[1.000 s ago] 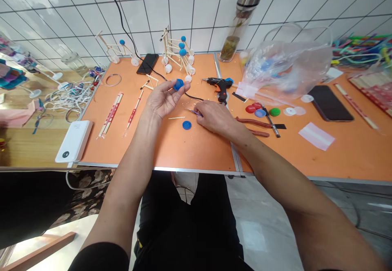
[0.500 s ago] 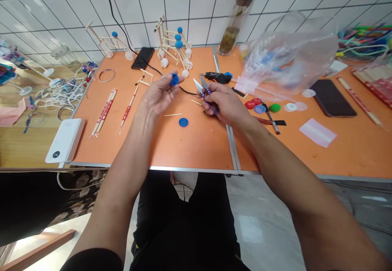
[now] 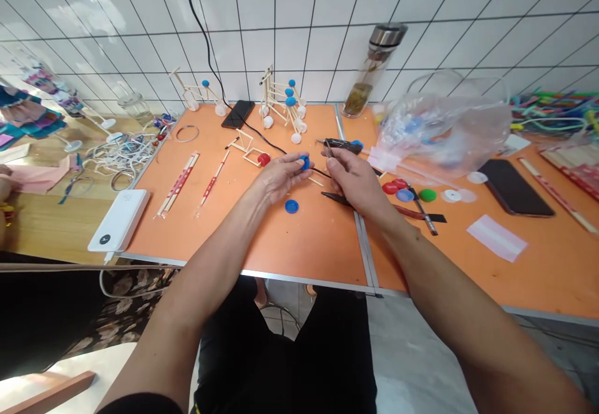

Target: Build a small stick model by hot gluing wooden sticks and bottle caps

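My left hand (image 3: 282, 178) pinches a small blue bottle cap (image 3: 305, 162) between thumb and fingers. Just right of it, my right hand (image 3: 353, 176) is closed around scissors (image 3: 328, 148); their blades point away from me and the handles are hidden in my fingers. A flat blue disc (image 3: 291, 206) lies on the table below my left hand. Beside that hand is a small stick frame (image 3: 248, 149) with a red cap (image 3: 263, 159) at its end. Pliers (image 3: 333, 198) lie partly under my right hand, and a short stick (image 3: 316, 181) rests between the hands.
Stick models with blue balls (image 3: 290, 92) stand at the back, near a glass bottle (image 3: 359, 93). A black glue gun (image 3: 344, 146) lies ahead of my right hand. Rightward are a clear plastic bag (image 3: 440, 130) and a phone (image 3: 515, 187); a white power bank (image 3: 119, 221) sits left.
My right hand has lifted the scissors off the table; their spread blades now look closer together. My left hand has moved right with the blue cap, toward the scissors. The camera view has shifted.
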{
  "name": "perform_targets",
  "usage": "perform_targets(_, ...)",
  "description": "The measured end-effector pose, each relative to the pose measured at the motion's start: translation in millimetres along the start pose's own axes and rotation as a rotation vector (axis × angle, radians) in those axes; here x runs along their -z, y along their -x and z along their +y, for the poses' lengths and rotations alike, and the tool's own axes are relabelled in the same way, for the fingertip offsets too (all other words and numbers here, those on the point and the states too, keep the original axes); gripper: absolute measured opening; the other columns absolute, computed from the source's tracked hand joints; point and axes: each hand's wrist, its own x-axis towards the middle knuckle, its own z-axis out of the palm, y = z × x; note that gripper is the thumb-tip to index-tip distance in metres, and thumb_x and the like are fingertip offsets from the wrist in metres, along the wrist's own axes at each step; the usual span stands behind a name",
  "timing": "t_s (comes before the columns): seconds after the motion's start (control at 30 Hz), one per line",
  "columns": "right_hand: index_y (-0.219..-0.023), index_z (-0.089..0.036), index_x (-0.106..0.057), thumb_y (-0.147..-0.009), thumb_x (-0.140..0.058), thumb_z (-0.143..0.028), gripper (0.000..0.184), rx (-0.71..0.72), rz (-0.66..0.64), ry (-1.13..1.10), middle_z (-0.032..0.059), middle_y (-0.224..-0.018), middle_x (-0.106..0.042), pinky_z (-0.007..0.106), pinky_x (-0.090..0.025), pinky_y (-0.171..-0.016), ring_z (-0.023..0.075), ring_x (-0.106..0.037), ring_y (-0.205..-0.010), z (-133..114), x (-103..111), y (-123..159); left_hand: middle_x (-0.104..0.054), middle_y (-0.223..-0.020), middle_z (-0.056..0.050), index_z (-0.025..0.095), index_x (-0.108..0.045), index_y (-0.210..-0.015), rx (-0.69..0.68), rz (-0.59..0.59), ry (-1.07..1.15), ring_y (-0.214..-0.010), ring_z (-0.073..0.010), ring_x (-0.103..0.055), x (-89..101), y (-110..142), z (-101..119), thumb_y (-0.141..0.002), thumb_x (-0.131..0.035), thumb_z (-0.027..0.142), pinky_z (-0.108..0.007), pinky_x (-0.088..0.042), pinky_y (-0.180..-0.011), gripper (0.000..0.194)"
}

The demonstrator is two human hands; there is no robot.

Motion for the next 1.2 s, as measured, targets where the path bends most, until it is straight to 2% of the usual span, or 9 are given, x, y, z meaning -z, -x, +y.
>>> perform_targets(0.1, -0.147, -0.021, -0.070, -0.113, -0.049, -0.052, 0.051, 0.169, 0.068, 0.406, 0.0126, -0.121, -0.082, 0.040, -0.056, -0.087, 0.0310, -0.075, -0.103, -3, -3, 4, -0.082, -0.092, -0.008, 0.011, -0.080, -0.098, -0.009, -0.013, 0.017, -0.095, -0.0148, -0.084, 1.1, -1, -1, -0.105, -0.063, -0.003, -0.035, -0.058, -0.121, 0.023)
perform_targets(0.17, -0.151, -0.019, -0.068, -0.115, -0.043, -0.049, 0.053, 0.175, 0.051, 0.572, 0.0152, -0.127, -0.083, 0.042, -0.056, -0.091, 0.0351, -0.077, -0.112, -4, -4, 6, -0.083, -0.092, -0.008, 0.011, -0.080, -0.096, -0.029, -0.014, 0.026, -0.091, -0.0138, -0.083, 1.2, -2, -1, -0.106, -0.064, -0.001, -0.034, -0.059, -0.120, 0.023)
perform_targets(0.27, -0.152, -0.019, -0.068, -0.117, -0.040, -0.044, 0.052, 0.164, 0.029, 0.696, 0.0167, -0.131, -0.084, 0.041, -0.055, -0.090, 0.0373, -0.078, -0.119, -4, -5, 8, -0.084, -0.091, -0.009, 0.010, -0.079, -0.089, -0.050, 0.004, 0.037, -0.085, -0.0117, -0.082, -0.4, -2, 2, -0.107, -0.064, 0.000, -0.031, -0.059, -0.118, 0.026)
perform_targets(0.43, -0.156, -0.023, -0.070, -0.118, -0.039, -0.039, 0.052, 0.184, 0.048, 0.730, 0.0135, -0.146, -0.082, 0.041, -0.056, -0.094, 0.0348, -0.079, -0.126, -7, -4, 10, -0.084, -0.086, -0.009, 0.010, -0.077, -0.084, -0.064, 0.033, 0.036, -0.082, -0.0119, -0.082, -2.8, 0, 3, -0.110, -0.063, 0.004, -0.026, -0.063, -0.107, 0.030)
perform_targets(0.57, -0.157, -0.025, -0.071, -0.118, -0.041, -0.038, 0.052, 0.154, 0.037, 0.761, 0.0105, -0.147, -0.082, 0.042, -0.057, -0.097, 0.0352, -0.078, -0.130, -14, -5, 14, -0.084, -0.085, -0.009, 0.012, -0.077, -0.082, -0.069, 0.055, 0.073, -0.079, -0.0119, -0.082, -1.0, -2, 0, -0.111, -0.064, 0.007, -0.026, -0.064, -0.104, 0.032)
perform_targets(0.83, -0.168, -0.020, -0.058, -0.116, -0.040, -0.035, 0.057, 0.137, 0.064, 0.774, 0.0167, -0.156, -0.076, 0.048, -0.060, -0.100, 0.0397, -0.076, -0.134, -23, -5, 17, -0.082, -0.085, -0.009, 0.008, -0.077, -0.081, -0.045, 0.094, 0.108, -0.080, -0.0134, -0.082, -6.3, -4, -10, -0.108, -0.065, 0.003, -0.033, -0.062, -0.115, 0.030)
perform_targets(1.07, -0.167, -0.015, -0.053, -0.117, -0.040, -0.038, 0.057, 0.088, 0.047, 0.794, 0.0200, -0.150, -0.078, 0.047, -0.061, -0.094, 0.0416, -0.076, -0.131, -25, -13, 20, -0.083, -0.081, -0.007, 0.011, -0.075, -0.083, -0.046, 0.112, 0.190, -0.076, -0.0119, -0.082, -3.2, -7, -5, -0.112, -0.060, 0.006, -0.027, -0.066, -0.107, 0.033)
perform_targets(1.2, -0.167, -0.017, -0.054, -0.118, -0.038, -0.040, 0.056, 0.094, 0.032, 0.854, 0.0183, -0.149, -0.078, 0.041, -0.057, -0.087, 0.0390, -0.075, -0.131, -24, -15, 19, -0.085, -0.086, -0.009, 0.012, -0.077, -0.094, -0.040, 0.121, 0.211, -0.088, -0.0163, -0.086, -0.2, -7, -3, -0.112, -0.065, 0.013, -0.029, -0.067, -0.106, 0.022)
